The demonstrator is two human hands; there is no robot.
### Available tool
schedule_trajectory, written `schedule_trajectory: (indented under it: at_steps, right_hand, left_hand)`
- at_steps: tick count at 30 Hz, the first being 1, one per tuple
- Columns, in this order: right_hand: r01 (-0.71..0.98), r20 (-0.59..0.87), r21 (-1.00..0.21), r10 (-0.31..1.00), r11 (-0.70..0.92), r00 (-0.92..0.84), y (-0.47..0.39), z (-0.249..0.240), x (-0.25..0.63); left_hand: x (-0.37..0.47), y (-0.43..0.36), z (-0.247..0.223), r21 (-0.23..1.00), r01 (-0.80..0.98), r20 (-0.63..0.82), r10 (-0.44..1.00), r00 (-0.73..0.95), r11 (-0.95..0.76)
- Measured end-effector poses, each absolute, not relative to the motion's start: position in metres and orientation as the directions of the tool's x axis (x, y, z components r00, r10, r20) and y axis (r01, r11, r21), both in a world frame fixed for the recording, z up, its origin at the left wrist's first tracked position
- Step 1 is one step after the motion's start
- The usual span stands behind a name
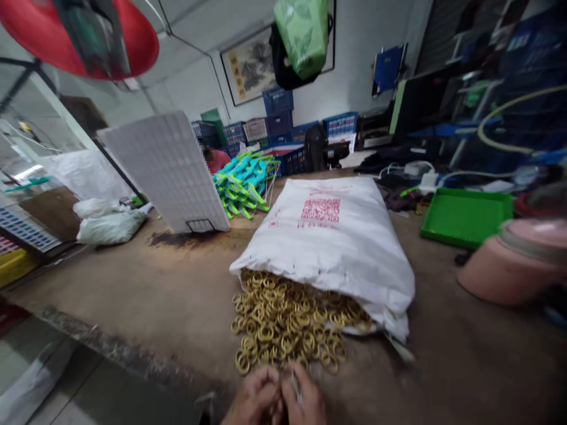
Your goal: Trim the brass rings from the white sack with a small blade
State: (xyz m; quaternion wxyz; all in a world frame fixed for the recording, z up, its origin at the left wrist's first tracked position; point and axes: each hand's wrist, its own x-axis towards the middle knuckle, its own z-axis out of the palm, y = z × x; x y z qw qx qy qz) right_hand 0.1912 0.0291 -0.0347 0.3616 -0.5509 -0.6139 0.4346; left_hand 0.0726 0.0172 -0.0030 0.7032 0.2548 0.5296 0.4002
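Bench observation: the left hand [260, 392] and right hand [306, 398] are close together at the near edge of a pile of brass-coloured rings [283, 330]. Left fingers curled inward; contents hidden, cannot tell what, if anything, they hold. Right fingers also bent, narrow, a slim grey piece [296, 388] showing at them; whether it is gripped, cannot tell. The rings lie on the brown table [110, 295], spilling from the open mouth of a white sack [336, 248], which lies flat with red print on its upper face. Left of the sack, a white panel [166, 171] leans, its foot by a dark stain; just beyond, a turquoise-and-lime bundle [245, 183]. Right of the sack: a green tray [467, 218] and, nearer, a pink jar [500, 265]. A person in a red top [218, 160] is partly hidden behind the panel.
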Motion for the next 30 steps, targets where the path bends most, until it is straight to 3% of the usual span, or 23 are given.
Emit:
schedule_trajectory:
  at_steps: [11, 30]
  right_hand:
    - [0.356, -0.020, -0.934, 1.000, -0.012, -0.018, 0.022, -0.008, 0.183]
    - [0.397, -0.030, -0.918, 0.997, 0.002, -0.076, 0.007, 0.002, 0.162]
  left_hand:
    - [0.060, 0.009, 0.009, 0.770, -0.401, -0.369, 0.859, 0.354, 0.496]
    - [0.029, -0.012, 0.004, 0.688, -0.518, -0.337, 0.856, 0.392, 0.508]
